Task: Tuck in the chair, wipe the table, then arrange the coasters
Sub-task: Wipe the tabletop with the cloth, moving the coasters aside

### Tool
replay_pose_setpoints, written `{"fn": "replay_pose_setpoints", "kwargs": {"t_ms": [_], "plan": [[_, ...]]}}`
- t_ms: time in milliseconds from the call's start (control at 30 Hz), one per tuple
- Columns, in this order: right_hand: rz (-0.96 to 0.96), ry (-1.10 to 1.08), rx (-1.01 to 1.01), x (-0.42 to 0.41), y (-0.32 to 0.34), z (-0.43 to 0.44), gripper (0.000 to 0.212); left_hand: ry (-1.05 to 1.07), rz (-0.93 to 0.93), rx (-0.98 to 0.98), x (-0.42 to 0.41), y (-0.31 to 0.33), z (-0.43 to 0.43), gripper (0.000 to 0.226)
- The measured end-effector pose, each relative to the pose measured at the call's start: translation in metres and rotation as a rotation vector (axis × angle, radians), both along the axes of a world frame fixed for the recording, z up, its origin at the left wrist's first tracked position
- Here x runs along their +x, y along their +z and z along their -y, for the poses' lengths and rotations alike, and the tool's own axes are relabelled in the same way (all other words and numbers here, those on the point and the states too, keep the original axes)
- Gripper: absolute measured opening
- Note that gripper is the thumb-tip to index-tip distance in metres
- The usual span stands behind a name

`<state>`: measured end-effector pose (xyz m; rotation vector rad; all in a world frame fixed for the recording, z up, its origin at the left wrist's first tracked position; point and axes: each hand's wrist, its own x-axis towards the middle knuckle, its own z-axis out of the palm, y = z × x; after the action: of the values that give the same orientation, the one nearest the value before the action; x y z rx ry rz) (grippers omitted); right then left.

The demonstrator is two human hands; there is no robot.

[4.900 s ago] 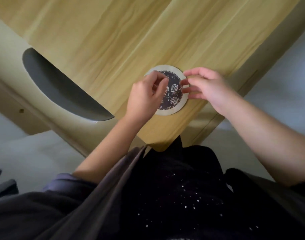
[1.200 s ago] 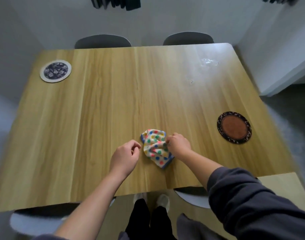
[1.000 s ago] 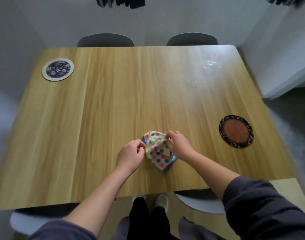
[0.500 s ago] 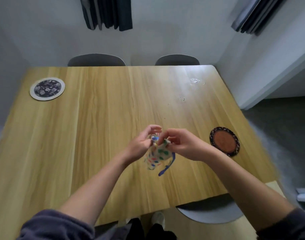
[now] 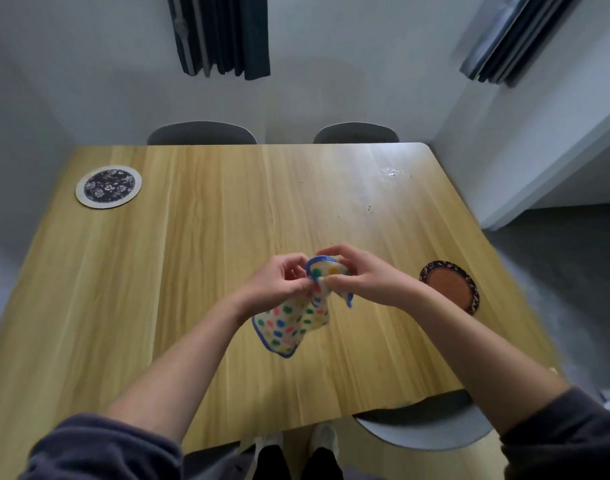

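Up off the table (image 5: 158,271) comes the spotty cloth (image 5: 289,323), which lay flat a second ago. Both the left hand (image 5: 276,282) and the right hand (image 5: 362,278) pinch its top edge. It hangs long, with its loose end pointing to 7 o'clock. The flower coaster (image 5: 109,187) sits at 10 o'clock and the brown coaster (image 5: 450,287) at 3 o'clock.

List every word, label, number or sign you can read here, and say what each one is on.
None: no readable text anywhere in this view.
The polka-dot cloth carries only coloured dots, the floral coaster only a flower pattern, and the brown coaster only a patterned rim. The wooden table bears no lettering.
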<state>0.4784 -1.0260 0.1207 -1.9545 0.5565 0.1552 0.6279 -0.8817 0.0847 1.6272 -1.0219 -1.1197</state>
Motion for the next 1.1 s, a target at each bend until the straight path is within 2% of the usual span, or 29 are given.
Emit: {"fn": "replay_pose_setpoints", "kwargs": {"t_ms": [67,167,200,300,433,533,600,700,800,867,967,1100], "plan": [[-0.055,-0.027,-0.056,0.004,0.002,-0.004,0.035,0.056,0.096,-0.009,-0.002,0.001,0.003,0.008],[-0.059,-0.032,-0.223,0.007,0.005,-0.006,0.018,0.114,0.232,-0.012,-0.003,0.003,0.006,0.018],[-0.045,-0.041,-0.246,0.007,0.007,-0.007,0.015,0.11,0.236,-0.018,-0.003,0.004,0.006,0.02],[-0.019,-0.063,-0.273,0.007,0.011,-0.008,0.012,0.094,0.062,-0.085,-0.005,0.008,0.008,0.018],[0.036,-0.113,-0.334,0.006,0.014,-0.008,0.011,0.106,0.061,-0.131,-0.01,0.009,0.014,0.015],[0.131,-0.184,-0.273,0.006,0.016,-0.002,0.014,0.01,-0.023,-0.064,-0.012,0.002,0.015,0.025],[0.182,-0.249,-0.202,0.004,0.016,0.007,0.017,-0.019,0.004,0.014,-0.012,-0.01,0.014,0.025],[0.257,-0.38,-0.098,-0.003,0.014,0.027,0.017,0.042,0.06,0.104,-0.003,-0.029,0.007,0.024],[0.251,-0.471,-0.05,-0.013,0.008,0.047,0.013,0.11,0.084,0.183,0.013,-0.045,-0.005,0.016],[0.204,-0.486,-0.057,-0.017,0.0,0.056,0.014,0.208,0.074,0.16,0.021,-0.049,-0.009,0.006],[0.161,-0.498,-0.055,-0.017,-0.013,0.065,0.014,0.362,0.103,0.048,0.034,-0.04,-0.006,0.01],[0.165,-0.533,-0.016,-0.011,-0.015,0.081,0.011,0.442,0.151,-0.06,0.047,-0.013,0.009,0.007]]}}
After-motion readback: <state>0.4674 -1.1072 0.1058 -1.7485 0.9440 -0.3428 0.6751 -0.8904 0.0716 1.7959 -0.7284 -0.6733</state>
